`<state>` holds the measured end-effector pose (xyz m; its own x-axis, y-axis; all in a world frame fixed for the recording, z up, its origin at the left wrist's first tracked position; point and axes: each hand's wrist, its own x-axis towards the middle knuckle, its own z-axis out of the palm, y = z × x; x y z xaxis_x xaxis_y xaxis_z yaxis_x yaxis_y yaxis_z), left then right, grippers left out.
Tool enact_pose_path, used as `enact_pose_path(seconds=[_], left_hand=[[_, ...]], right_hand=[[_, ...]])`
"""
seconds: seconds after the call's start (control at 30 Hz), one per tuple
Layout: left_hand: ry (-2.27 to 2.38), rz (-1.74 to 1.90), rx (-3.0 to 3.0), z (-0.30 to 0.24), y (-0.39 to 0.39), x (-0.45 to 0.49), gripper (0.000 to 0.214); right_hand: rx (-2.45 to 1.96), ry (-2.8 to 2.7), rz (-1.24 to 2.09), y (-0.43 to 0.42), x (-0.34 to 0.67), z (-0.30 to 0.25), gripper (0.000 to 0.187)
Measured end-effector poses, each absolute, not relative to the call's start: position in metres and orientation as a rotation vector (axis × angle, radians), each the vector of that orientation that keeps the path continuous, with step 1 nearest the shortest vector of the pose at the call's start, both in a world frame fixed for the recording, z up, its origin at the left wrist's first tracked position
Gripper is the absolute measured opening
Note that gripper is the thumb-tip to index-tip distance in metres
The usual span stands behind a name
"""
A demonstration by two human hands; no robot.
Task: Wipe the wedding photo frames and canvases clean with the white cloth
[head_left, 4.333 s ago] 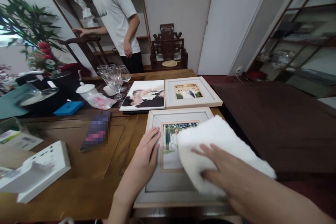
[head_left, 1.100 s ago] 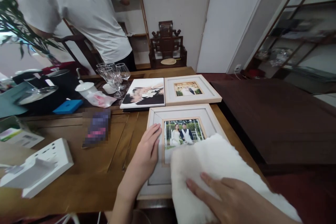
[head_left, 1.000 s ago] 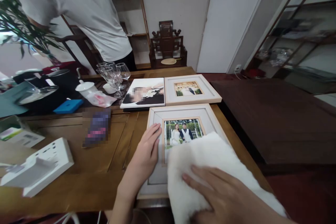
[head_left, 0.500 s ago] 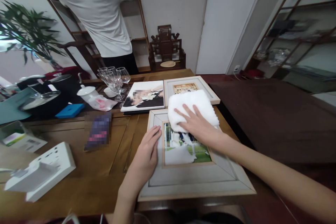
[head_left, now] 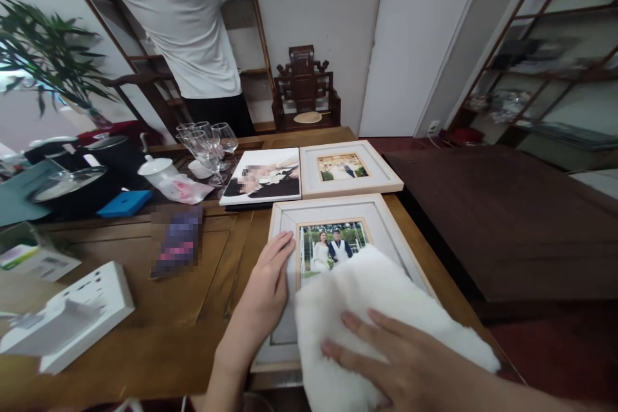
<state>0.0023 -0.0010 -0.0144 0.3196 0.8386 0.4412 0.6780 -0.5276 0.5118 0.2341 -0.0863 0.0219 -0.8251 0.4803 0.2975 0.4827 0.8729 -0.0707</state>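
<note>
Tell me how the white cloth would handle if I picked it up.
The cloth is probably floppy, since its outline curves softly around the right hand. Its fuzzy surface suggests little slip. Spread across the near frame, it seems unlikely to roll.

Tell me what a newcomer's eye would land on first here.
Probably the bright white cloth spread under the right grip, covering part of the nearest framed photo, whose left edge the left grip rests on. Next, perhaps, the clustered stemmed glasses left of the photo panel. Beyond the table, at upper left, stands a person in a white T-shirt.
</note>
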Motion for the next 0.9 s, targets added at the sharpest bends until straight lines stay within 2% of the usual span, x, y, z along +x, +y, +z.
enact_pose_path(seconds=[0.13, 0.27, 0.37, 0.5, 0.67, 0.83, 0.9], left_hand=[[1.381, 0.949, 2.367, -0.011, -0.001, 0.002, 0.039], [1.388, 0.946, 2.356, -0.008, -0.003, 0.003, 0.039], [1.376, 0.936, 2.366, -0.007, -0.004, 0.003, 0.039], [1.372, 0.967, 2.346, -0.007, -0.004, 0.003, 0.038], [1.418, 0.969, 2.317, -0.007, -0.004, 0.005, 0.039], [1.433, 0.96, 2.316, -0.007, -0.003, 0.006, 0.04], [1.419, 0.973, 2.323, -0.008, -0.003, 0.006, 0.04]], right_hand=[[-0.834, -2.809, 0.109, -0.054, 0.242, 0.029, 0.014], [-1.035, -2.806, 0.018, 0.004, 0.255, 0.042, 0.058], [-1.16, -2.748, -0.168, 0.038, 0.253, 0.051, 0.064], [-1.235, -2.804, -0.235, 0.037, 0.225, 0.054, 0.061], [-1.081, -2.884, -0.163, -0.033, 0.195, 0.044, 0.02], [-0.83, -2.774, -0.108, -0.087, 0.212, 0.022, 0.033], [-0.753, -2.743, -0.079, -0.091, 0.225, 0.019, 0.031]])
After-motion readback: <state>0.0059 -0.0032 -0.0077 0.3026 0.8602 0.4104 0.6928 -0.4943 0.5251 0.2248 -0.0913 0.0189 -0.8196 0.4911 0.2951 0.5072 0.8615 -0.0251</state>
